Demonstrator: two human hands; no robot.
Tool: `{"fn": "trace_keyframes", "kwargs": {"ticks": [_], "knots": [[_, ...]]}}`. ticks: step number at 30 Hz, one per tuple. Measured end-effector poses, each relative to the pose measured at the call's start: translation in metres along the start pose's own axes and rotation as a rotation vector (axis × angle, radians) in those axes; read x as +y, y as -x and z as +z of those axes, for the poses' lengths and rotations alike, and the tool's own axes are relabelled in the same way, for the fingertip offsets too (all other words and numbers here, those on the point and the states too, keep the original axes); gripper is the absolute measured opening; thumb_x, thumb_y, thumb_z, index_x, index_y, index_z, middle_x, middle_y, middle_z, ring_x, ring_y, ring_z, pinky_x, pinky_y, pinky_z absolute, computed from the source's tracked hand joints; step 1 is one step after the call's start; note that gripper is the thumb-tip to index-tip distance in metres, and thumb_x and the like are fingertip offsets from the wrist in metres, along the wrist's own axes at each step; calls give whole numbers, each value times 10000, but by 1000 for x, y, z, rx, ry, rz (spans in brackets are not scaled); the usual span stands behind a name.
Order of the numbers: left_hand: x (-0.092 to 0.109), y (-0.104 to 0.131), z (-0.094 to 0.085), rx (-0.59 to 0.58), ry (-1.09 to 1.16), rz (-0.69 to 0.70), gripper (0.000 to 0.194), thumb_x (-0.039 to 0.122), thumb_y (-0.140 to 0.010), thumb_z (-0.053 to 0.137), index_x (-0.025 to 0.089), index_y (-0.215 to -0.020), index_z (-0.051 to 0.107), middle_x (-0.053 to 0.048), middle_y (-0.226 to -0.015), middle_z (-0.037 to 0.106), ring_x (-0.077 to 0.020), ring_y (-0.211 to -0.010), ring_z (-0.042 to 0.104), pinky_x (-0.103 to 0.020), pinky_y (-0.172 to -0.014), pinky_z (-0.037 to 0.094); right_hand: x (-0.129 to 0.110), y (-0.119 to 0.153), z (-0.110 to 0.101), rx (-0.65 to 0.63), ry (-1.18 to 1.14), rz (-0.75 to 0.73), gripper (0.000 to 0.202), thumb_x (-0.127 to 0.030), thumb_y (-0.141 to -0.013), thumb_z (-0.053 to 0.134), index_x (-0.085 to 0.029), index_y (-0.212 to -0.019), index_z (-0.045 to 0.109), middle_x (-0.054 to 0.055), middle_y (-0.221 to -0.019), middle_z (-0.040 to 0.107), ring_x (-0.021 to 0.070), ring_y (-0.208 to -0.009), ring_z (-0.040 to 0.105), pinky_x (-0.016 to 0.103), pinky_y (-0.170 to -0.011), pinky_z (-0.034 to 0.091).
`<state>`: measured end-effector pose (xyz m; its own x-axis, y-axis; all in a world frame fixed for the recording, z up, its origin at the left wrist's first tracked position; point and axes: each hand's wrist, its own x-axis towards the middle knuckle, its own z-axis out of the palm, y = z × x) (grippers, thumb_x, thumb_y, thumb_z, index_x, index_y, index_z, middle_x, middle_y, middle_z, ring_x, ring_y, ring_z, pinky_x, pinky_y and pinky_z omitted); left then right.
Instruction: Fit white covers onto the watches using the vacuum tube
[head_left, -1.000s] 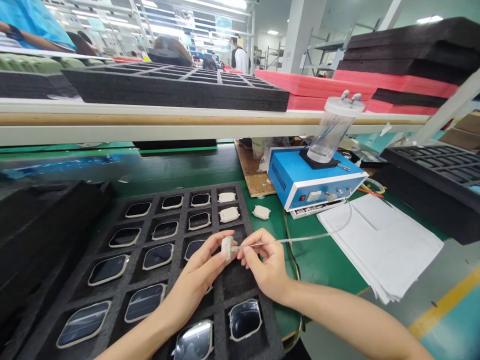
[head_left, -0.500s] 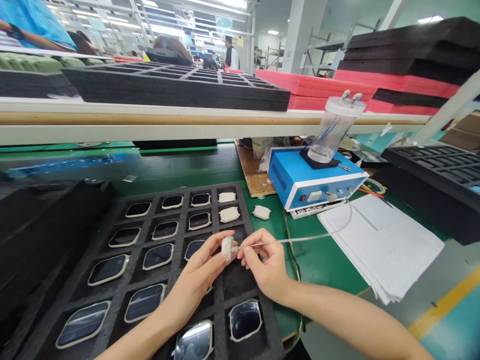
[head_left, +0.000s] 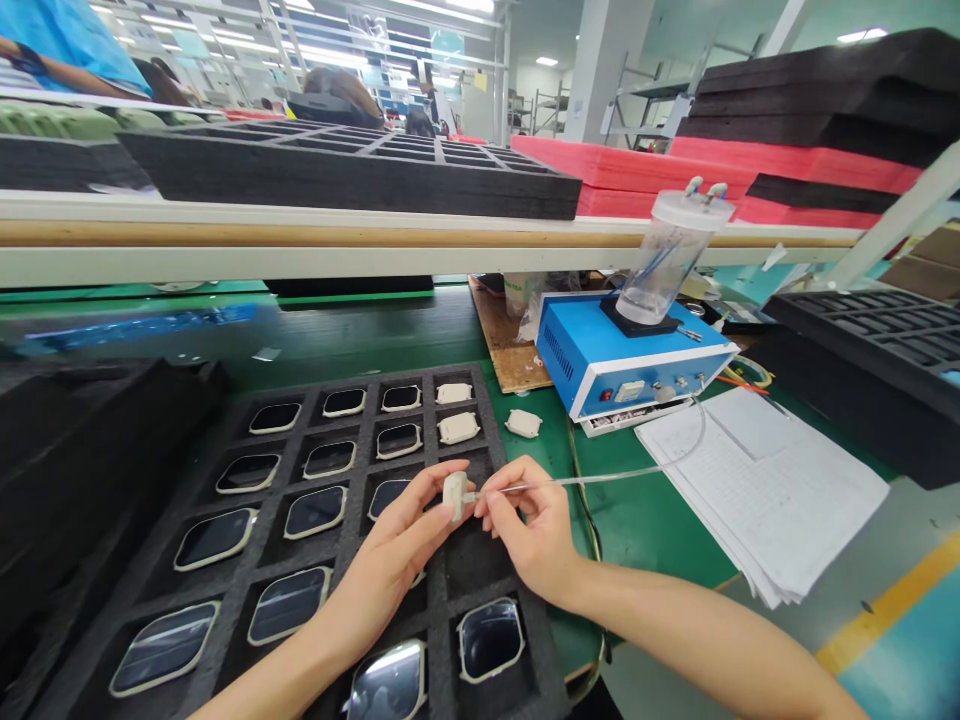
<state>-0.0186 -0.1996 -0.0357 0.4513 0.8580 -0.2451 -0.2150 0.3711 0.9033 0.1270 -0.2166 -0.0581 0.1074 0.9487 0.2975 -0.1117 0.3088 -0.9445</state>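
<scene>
Between the thumb and fingers of my left hand point(head_left: 409, 525) is a small pale watch case point(head_left: 454, 495), held on edge above a black foam tray point(head_left: 360, 400). My right hand point(head_left: 529, 520) pinches a clear thin tube point(head_left: 600, 479), whose tip meets the case's side facing right. From there the tube curves to the front of a blue box point(head_left: 637, 350). Several watch cases with dark screens lie in the tray's compartments, and two light ones point(head_left: 458, 428) sit at its upper right. Another light case point(head_left: 523, 424) rests on the green table beside the tray.
A clear cylinder point(head_left: 667, 265) stands on the blue box. Papers point(head_left: 765, 490) lie at the right, near a dark foam tray point(head_left: 870, 330). Across the back runs a shelf point(head_left: 300, 262) bearing black and pink foam. Dark foam point(head_left: 90, 500) is at the left; people are in the background.
Both hands, the case and the tube look the same as before. In the background, a standing person has shifted slightly left.
</scene>
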Motion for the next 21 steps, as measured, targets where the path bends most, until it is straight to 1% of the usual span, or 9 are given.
{"fn": "trace_keyframes", "kwargs": {"ticks": [5, 14, 21], "knots": [[0, 0, 0, -3, -7, -5, 306, 295, -821, 544, 257, -1124, 516, 3, -1017, 606, -187, -1067, 513, -303, -1005, 328, 0, 0, 0, -6, 4, -1, 42, -170, -781, 524, -171, -740, 517, 4, -647, 579, 108, -531, 541, 226, -480, 430], [1, 0, 1, 7, -14, 0, 323, 296, -819, 548, 244, -1135, 515, -16, -1043, 596, -206, -1079, 505, -341, -1032, 297, -2, 1, 1, 2, 6, 6, 48, -173, -776, 526, -172, -730, 510, 2, -634, 575, 106, -524, 537, 225, -476, 431], [2, 0, 4, 24, -13, 6, 316, 298, -805, 564, 243, -1116, 546, -17, -1012, 614, -206, -1061, 520, -337, -1018, 319, -1, 1, 1, -1, 14, 4, 53, -190, -781, 531, -182, -733, 508, 1, -633, 581, 106, -529, 542, 224, -475, 437]]}}
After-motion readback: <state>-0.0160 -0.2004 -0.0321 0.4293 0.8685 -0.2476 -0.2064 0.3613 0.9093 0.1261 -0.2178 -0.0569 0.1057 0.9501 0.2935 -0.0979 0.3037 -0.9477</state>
